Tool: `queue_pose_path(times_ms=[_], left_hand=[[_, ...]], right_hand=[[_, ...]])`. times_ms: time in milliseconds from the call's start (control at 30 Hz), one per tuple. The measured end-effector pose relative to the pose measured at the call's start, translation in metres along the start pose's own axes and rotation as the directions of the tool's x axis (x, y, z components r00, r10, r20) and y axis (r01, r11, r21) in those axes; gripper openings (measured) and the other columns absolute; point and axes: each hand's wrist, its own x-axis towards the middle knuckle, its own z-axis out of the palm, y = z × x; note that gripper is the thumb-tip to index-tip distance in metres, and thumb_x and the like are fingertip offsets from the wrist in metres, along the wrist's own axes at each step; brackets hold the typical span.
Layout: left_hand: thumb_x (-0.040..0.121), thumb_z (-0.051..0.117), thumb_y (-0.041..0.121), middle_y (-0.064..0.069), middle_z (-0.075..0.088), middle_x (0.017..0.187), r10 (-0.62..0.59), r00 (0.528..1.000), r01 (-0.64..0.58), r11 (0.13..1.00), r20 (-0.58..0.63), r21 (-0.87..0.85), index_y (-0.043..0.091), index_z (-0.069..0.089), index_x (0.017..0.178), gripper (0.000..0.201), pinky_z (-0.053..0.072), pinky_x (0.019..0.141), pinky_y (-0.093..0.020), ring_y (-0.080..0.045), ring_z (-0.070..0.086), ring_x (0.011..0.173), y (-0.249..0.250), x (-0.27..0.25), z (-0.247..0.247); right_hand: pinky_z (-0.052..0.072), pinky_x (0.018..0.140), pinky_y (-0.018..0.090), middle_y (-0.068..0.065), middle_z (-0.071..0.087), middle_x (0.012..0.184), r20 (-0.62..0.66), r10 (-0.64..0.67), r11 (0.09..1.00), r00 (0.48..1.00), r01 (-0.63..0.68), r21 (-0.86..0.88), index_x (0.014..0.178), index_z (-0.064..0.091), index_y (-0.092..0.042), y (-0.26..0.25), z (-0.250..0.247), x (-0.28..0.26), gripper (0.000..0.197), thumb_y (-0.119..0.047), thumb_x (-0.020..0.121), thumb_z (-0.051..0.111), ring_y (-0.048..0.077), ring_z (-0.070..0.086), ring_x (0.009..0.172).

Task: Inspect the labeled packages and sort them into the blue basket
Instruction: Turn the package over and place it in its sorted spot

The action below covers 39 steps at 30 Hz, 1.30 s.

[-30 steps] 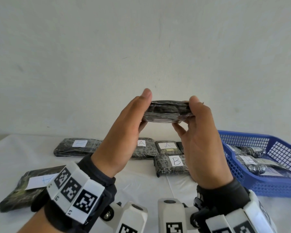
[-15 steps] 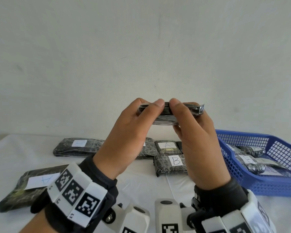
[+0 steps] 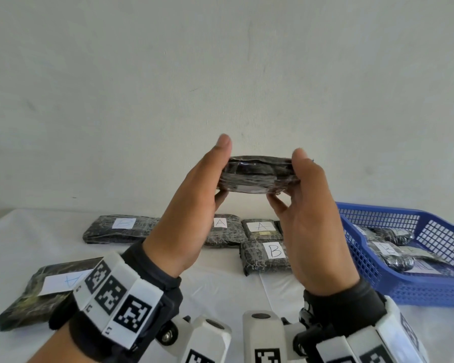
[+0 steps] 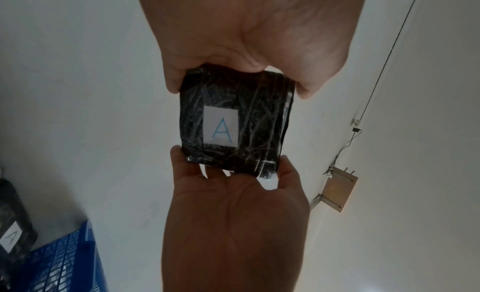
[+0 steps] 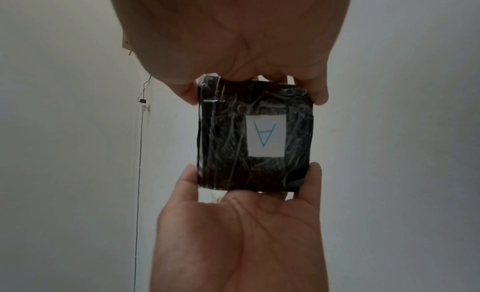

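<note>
Since half a second ago the package [image 3: 257, 176] has turned edge-on again, left hand [image 3: 192, 205] and right hand [image 3: 307, 218] pinching its ends. Slick wrap could slip, dropping it short of the basket [image 3: 414, 292] at 3 o'clock.

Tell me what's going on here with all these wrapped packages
A person is holding one small black wrapped package up in the air between both hands, left hand on one end and right hand on the other. Its white label reads A and faces away from them. Other packages marked A and B lie on the white table, and a few already sit in the blue basket at right.
</note>
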Motion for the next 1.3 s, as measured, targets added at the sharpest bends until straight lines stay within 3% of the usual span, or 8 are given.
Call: queue_pose_path(times_ms=[200,300,400,600,733,833,1033,1300], left_hand=[[0.08,0.053,0.06,0.0,0.061,0.124,0.028,0.999,-0.026,0.998,-0.027,0.064,0.033,0.073,0.101,0.04,0.039,0.116,-0.046,-0.009,0.055,0.121,-0.007,0.002,-0.004],[0.083,0.055,0.05,0.011,0.05,0.149,-0.038,0.999,0.037,0.985,0.003,0.168,0.033,0.049,0.148,0.067,0.037,0.11,-0.03,0.0,0.05,0.133,-0.009,0.003,-0.004],[0.101,0.061,0.035,0.019,0.068,0.13,-0.088,0.996,0.083,0.985,0.026,0.149,0.031,0.021,0.164,0.075,0.044,0.112,-0.036,0.001,0.065,0.119,-0.009,0.006,-0.008],[0.103,0.059,0.007,0.003,0.077,0.119,0.067,0.998,-0.065,0.977,0.001,0.203,0.018,0.067,0.125,0.026,0.051,0.1,-0.027,-0.01,0.07,0.115,-0.014,0.01,-0.015],[0.096,0.056,0.019,-0.019,0.07,0.12,0.118,0.991,-0.119,0.993,0.057,0.014,0.008,0.065,0.12,0.028,0.049,0.106,-0.04,-0.027,0.066,0.119,-0.016,0.009,-0.01],[0.1,0.053,0.031,-0.026,0.068,0.109,0.148,0.988,-0.141,0.984,0.053,-0.113,-0.001,0.064,0.113,0.036,0.054,0.096,-0.036,-0.025,0.068,0.106,-0.013,0.006,-0.007],[0.091,0.064,0.033,-0.001,0.071,0.097,0.218,0.975,-0.212,0.972,0.051,-0.103,0.023,0.068,0.09,0.011,0.051,0.091,-0.027,-0.013,0.067,0.098,-0.014,0.006,-0.004],[0.09,0.059,0.032,0.008,0.07,0.096,0.321,0.945,-0.315,0.944,0.058,-0.098,0.028,0.066,0.088,0.008,0.049,0.09,-0.019,-0.007,0.065,0.098,-0.013,0.004,-0.001]], right_hand=[[0.046,0.089,0.032,0.006,0.05,0.09,0.069,0.259,0.883,0.964,-0.265,0.387,0.087,0.054,-0.015,-0.005,-0.005,0.006,0.01,-0.024,0.084,0.056,0.022,0.046,0.094],[0.057,0.067,0.02,0.008,0.075,0.091,0.05,0.363,0.811,0.93,-0.342,0.475,0.121,0.061,-0.001,-0.006,-0.009,0.008,0.03,0.009,0.093,0.057,0.015,0.074,0.078],[0.064,0.083,0.036,0.013,0.079,0.108,-0.001,0.319,0.85,0.948,-0.286,0.442,0.149,0.042,-0.012,-0.002,-0.017,0.012,0.065,0.016,0.093,0.057,0.024,0.079,0.097],[0.062,0.089,0.029,-0.006,0.077,0.107,0.047,0.105,0.97,0.993,-0.092,-0.224,0.12,0.064,-0.023,0.004,-0.018,0.009,0.045,0.013,0.094,0.055,0.008,0.072,0.1],[0.057,0.094,0.041,0.004,0.074,0.109,0.061,0.12,0.992,0.991,-0.121,0.017,0.112,0.067,-0.019,0.001,-0.008,0.006,0.018,-0.028,0.098,0.061,0.024,0.068,0.108],[0.048,0.086,0.047,0.007,0.061,0.091,0.042,0.169,0.971,0.985,-0.174,0.161,0.094,0.062,-0.015,-0.002,-0.003,0.006,0.041,-0.056,0.09,0.061,0.028,0.059,0.087],[0.046,0.066,0.021,-0.007,0.055,0.072,0.028,0.018,0.995,0.999,-0.021,0.098,0.087,0.056,-0.014,-0.004,0.0,0.004,0.03,-0.043,0.09,0.063,0.009,0.052,0.069],[0.041,0.064,0.017,-0.012,0.05,0.069,0.031,-0.019,0.997,0.999,0.017,0.081,0.089,0.054,-0.013,-0.005,-0.002,0.004,0.031,-0.04,0.088,0.069,0.003,0.046,0.064]])
